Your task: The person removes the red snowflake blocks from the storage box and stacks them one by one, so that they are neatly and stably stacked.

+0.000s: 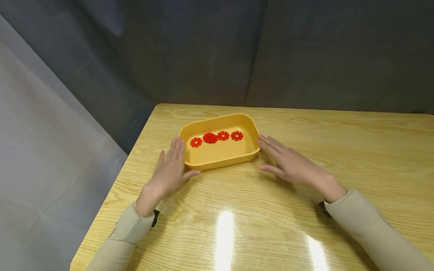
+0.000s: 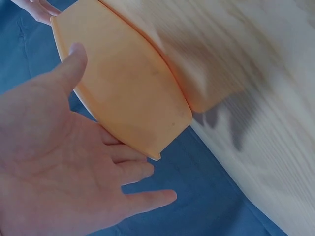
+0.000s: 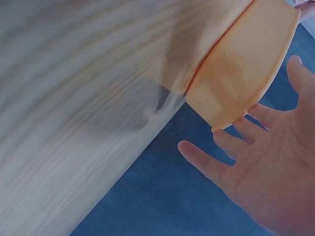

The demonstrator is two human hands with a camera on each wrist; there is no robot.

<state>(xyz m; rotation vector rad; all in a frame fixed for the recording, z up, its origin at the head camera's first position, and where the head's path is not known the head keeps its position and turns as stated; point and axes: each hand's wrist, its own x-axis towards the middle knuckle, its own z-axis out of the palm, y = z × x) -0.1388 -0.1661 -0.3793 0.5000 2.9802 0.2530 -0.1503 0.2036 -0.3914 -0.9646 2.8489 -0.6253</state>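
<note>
A shallow yellow tray (image 1: 220, 153) with rounded corners sits slightly turned on the table. Inside it lie several red notched discs (image 1: 237, 136) in a rough row, some overlapping in a small heap. My left hand (image 1: 169, 170) is against the tray's left end, fingers straight and thumb spread near the front corner. At the opposite end, the extended fingertips of my right hand (image 1: 291, 163) meet the rim, its thumb held apart from the tray. Both wrist views show the tray's outer wall (image 2: 130, 78) beside straight fingers; the discs are hidden there.
The wood-grain table (image 1: 271, 218) extends to the right and toward the front, with bright reflections on it. A dark cloth (image 1: 203, 52) hangs behind its back edge, and a pale grey cloth (image 1: 44, 158) hangs on the left.
</note>
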